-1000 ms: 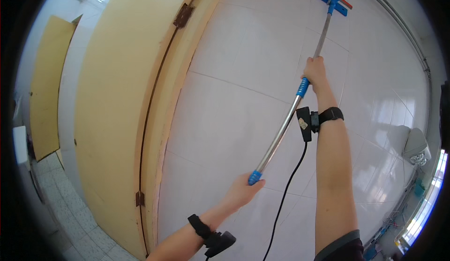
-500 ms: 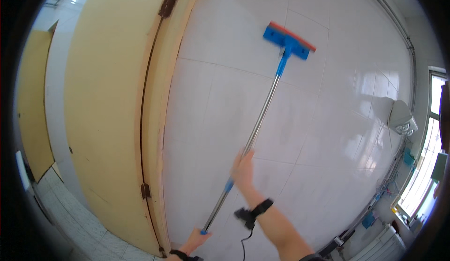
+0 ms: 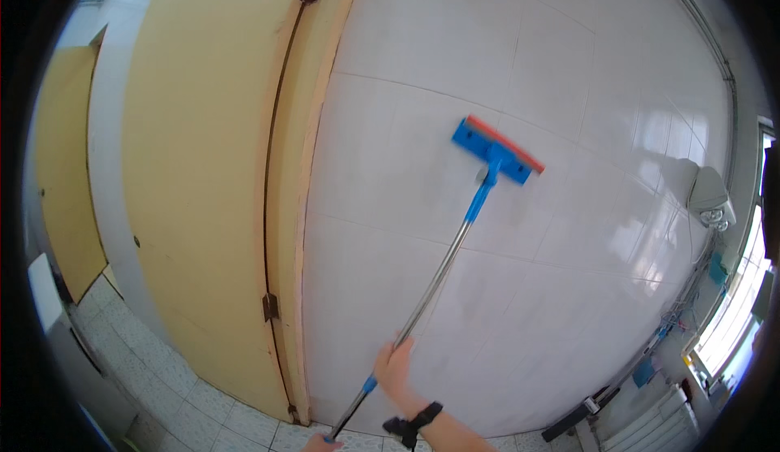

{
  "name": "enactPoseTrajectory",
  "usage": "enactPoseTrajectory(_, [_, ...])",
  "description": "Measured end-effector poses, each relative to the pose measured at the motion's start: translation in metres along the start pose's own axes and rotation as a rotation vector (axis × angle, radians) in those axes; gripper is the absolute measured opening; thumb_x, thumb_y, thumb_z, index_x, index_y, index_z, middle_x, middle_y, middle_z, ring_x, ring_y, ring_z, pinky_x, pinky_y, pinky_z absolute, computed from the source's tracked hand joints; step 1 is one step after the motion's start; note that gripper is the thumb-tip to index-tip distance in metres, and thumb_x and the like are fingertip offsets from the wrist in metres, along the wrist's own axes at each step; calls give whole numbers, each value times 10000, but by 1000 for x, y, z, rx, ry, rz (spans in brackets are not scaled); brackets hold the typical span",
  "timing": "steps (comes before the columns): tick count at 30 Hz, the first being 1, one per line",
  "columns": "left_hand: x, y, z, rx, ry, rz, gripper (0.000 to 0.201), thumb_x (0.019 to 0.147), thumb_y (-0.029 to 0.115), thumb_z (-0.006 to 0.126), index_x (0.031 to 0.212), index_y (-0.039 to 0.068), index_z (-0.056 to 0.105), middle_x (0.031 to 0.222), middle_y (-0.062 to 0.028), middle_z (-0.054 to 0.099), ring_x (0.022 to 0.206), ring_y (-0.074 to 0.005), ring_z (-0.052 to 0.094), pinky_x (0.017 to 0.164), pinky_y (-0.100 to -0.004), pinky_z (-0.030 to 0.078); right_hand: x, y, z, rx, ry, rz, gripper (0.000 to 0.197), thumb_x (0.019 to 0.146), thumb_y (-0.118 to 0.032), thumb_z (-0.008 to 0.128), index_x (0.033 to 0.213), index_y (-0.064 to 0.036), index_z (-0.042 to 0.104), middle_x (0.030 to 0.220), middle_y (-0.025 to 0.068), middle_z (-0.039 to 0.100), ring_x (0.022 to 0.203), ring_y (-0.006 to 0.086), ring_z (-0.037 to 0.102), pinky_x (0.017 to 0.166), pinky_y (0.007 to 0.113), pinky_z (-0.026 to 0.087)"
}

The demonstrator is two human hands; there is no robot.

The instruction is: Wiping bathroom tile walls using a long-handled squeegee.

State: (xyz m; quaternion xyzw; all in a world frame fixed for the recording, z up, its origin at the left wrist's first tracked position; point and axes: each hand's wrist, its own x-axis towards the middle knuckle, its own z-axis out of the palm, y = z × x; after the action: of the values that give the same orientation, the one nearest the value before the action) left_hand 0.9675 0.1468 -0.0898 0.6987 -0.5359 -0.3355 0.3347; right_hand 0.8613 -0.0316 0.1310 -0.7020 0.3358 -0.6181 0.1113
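The right hand (image 3: 394, 368) is wrapped around the metal pole (image 3: 439, 280), just above its blue collar (image 3: 370, 384). The left hand (image 3: 322, 444), partly cut off by the lower edge of the view, grips the pole's lower end by the blue end cap (image 3: 329, 438). A black wristband (image 3: 413, 425) sits on the right wrist.

From the hands the pole slants up and to the right, its long axis running in one line to the blue squeegee head (image 3: 509, 168) at the far end. The right hand is the nearer of the two to that head; the left is at the opposite end. The head lies crosswise to the pole, its red strip (image 3: 508, 145) along the upper side, tilting down to the right. It is over the middle of the tiled wall (image 3: 390, 168); whether the strip touches the tiles I cannot tell.

Bare tile surrounds the head on all sides. The wall's left edge meets the door frame (image 3: 313, 208), beside a yellow door (image 3: 203, 168); its bottom edge meets the floor (image 3: 195, 419). Toward its right edge, well apart from the head, a white fitting (image 3: 708, 188) juts out.
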Motion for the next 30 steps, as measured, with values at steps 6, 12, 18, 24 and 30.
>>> enactPoseTrajectory(6, [82,173,-61,-296,-107,24,363,716,359,604,617,24,503,556,-25,462,554,-125,430,521,-294,359,202,-51,-52,-50,119,-134,236,835,-114,397,1038,-14,328,574,77,433,471,171,456,429,306,377])
enactPoseTrajectory(12, [64,373,-126,-563,-156,532,244,827,274,485,708,65,444,545,26,367,488,-54,338,430,-204,278,398,-154,-144,155,74,-43,170,843,-154,401,886,-16,311,564,86,433,427,174,475,341,317,399])
enactPoseTrajectory(18, [53,483,-169,-907,-363,695,265,872,295,386,756,61,433,509,36,310,419,-54,249,379,-210,199,490,-233,-208,136,49,-112,259,800,-163,387,953,38,329,584,90,461,404,166,448,365,285,394])
enactPoseTrajectory(24, [79,550,-221,-1121,-206,810,307,862,345,404,758,56,425,484,53,251,399,-51,188,355,-205,134,497,-264,-152,84,182,-273,483,808,-143,392,1186,13,137,728,185,527,537,291,564,450,374,475])
enactPoseTrajectory(30, [94,565,-251,-1152,-245,832,331,857,382,407,769,63,414,489,51,259,392,-46,172,349,-199,134,516,-285,-131,-189,156,-272,479,810,-184,381,1182,-9,135,907,271,528,840,375,541,708,432,434])
